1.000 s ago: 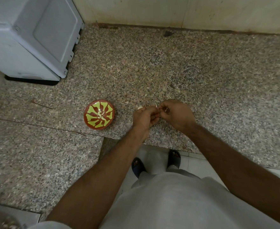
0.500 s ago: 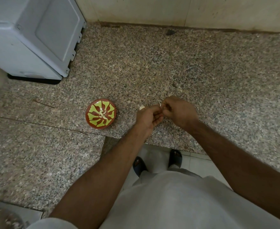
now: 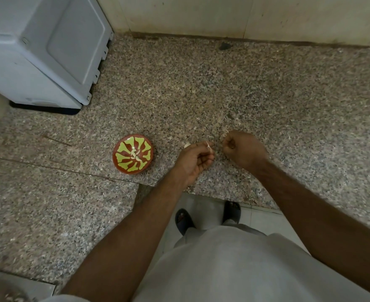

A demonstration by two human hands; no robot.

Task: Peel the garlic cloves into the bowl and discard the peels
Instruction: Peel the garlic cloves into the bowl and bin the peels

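Observation:
A small red bowl (image 3: 133,154) with a yellow-green pattern stands on the granite counter and holds a few peeled garlic cloves (image 3: 136,155). To its right my left hand (image 3: 194,160) pinches a pale garlic clove (image 3: 209,147) at its fingertips. My right hand (image 3: 243,150) hovers a short way right of it with its fingers curled; whether it holds a bit of peel is too small to tell. Another pale clove (image 3: 187,145) lies on the counter just behind my left hand.
A grey-white appliance (image 3: 42,51) stands at the back left of the counter (image 3: 201,94). The tiled wall (image 3: 223,16) runs along the back. The counter's front edge is just below my hands, with my feet on the floor underneath. A steel rim shows bottom left.
My hands were joined over the clove; they have now drawn apart, the right hand pulling away to the right while the left keeps the clove.

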